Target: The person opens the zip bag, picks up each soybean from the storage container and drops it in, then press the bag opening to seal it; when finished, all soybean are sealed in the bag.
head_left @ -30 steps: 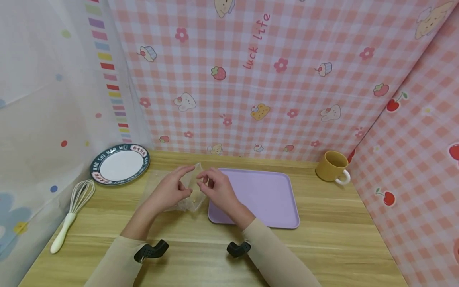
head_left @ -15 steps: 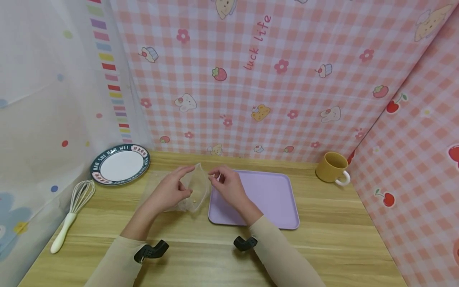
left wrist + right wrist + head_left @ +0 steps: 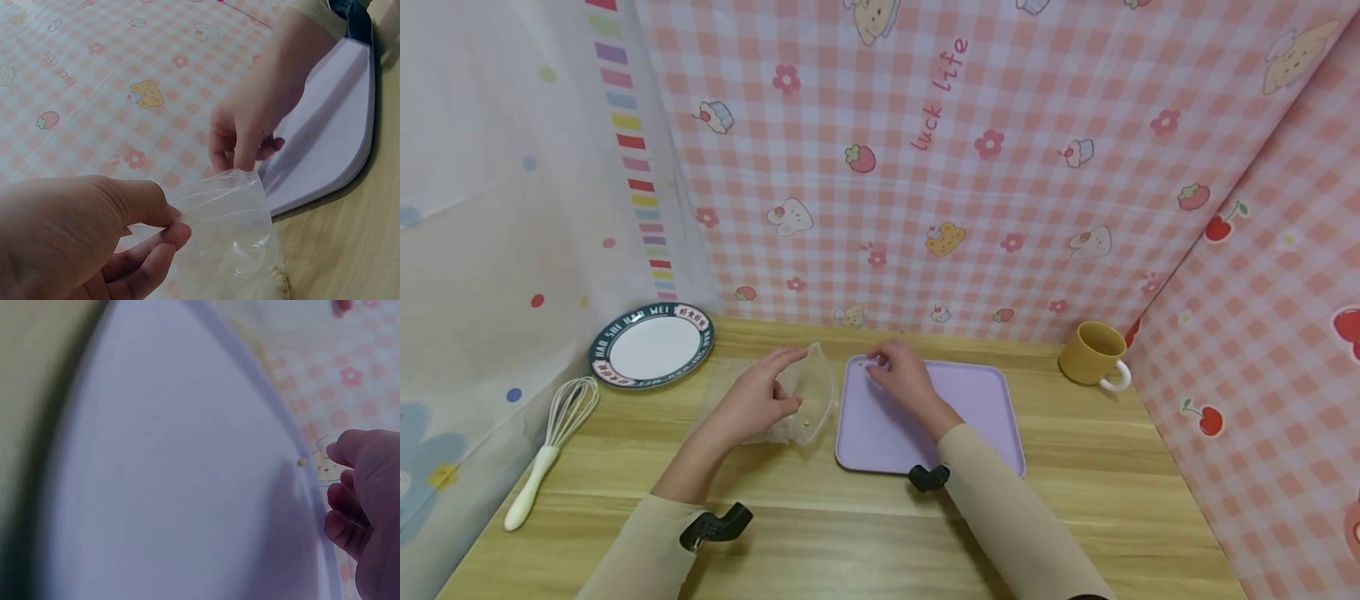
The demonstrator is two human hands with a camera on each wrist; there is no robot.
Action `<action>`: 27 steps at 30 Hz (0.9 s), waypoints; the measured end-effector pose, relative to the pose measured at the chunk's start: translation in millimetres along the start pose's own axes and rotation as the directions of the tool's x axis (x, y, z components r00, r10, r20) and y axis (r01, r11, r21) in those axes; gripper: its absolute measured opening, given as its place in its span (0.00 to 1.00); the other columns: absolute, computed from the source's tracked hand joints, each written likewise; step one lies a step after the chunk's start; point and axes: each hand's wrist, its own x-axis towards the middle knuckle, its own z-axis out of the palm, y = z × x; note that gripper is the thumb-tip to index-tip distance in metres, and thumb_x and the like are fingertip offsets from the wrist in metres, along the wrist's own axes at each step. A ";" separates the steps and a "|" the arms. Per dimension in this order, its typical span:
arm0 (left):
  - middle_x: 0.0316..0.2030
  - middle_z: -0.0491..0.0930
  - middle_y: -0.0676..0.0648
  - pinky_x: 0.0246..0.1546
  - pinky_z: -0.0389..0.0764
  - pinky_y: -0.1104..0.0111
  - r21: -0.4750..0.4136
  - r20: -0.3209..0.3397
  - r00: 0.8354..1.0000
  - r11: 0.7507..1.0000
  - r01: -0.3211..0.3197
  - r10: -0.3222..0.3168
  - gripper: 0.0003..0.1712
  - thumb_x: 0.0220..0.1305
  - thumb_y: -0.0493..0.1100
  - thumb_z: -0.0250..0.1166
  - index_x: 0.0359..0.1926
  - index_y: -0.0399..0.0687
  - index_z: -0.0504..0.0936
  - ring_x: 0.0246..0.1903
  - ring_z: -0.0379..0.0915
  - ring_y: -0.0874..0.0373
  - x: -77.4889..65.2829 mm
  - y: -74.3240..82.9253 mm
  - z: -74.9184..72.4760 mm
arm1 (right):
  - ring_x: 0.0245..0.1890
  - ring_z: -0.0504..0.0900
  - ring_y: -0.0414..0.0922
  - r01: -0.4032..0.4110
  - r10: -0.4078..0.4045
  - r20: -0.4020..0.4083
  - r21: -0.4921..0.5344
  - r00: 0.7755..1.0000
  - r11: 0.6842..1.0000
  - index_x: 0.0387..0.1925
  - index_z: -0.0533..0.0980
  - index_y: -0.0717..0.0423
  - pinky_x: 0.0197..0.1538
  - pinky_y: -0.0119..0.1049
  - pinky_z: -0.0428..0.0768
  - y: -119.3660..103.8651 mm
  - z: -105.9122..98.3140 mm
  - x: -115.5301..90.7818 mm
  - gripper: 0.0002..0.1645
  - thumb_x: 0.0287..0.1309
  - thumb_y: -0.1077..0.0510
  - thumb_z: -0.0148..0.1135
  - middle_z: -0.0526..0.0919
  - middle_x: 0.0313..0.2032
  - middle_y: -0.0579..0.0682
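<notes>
My left hand [image 3: 758, 400] pinches the edge of a clear plastic zip bag [image 3: 225, 231] between thumb and fingers, keeping its mouth spread toward the tray. Small pale-yellow pieces [image 3: 277, 275] show inside the bag. Above the far left corner of the purple tray [image 3: 880, 433], my right hand [image 3: 906, 379] has its thumb and fingers apart with nothing visible between them. One tiny yellow piece [image 3: 302, 462] lies at the tray's edge, just clear of the right fingertips.
At the left stand a white plate [image 3: 653, 346] with a dark green rim and a whisk [image 3: 546, 454]. A yellow mug [image 3: 1092, 354] with a white handle sits at the back right. Patterned cloth walls enclose the table at the back and both sides.
My right hand has moved right from the bag's mouth to over the tray's far left corner, where a tiny yellow piece now shows. The left hand stays in place on the bag.
</notes>
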 end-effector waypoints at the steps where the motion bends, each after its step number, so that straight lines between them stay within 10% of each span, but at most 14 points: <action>1: 0.78 0.68 0.35 0.30 0.84 0.66 -0.002 0.001 1.000 1.000 -0.001 0.001 0.45 0.67 0.29 0.74 0.83 0.40 0.69 0.31 0.81 0.61 0.1 -0.2 0.1 | 0.42 0.83 0.49 -0.002 0.003 0.017 -0.017 1.000 1.000 0.49 0.88 0.59 0.48 0.45 0.84 0.9 1.8 1.5 0.10 0.67 0.63 0.76 0.84 0.43 0.54; 27: 0.78 0.69 0.36 0.31 0.84 0.66 0.009 -0.004 1.000 1.000 0.012 -0.012 0.46 0.67 0.30 0.75 0.83 0.41 0.68 0.31 0.80 0.61 -0.1 -2.0 -2.2 | 0.46 0.84 0.47 -0.113 0.123 0.101 -0.093 0.987 0.989 0.50 0.90 0.52 0.52 0.45 0.84 2.3 17.2 16.4 0.09 0.70 0.60 0.75 0.84 0.44 0.48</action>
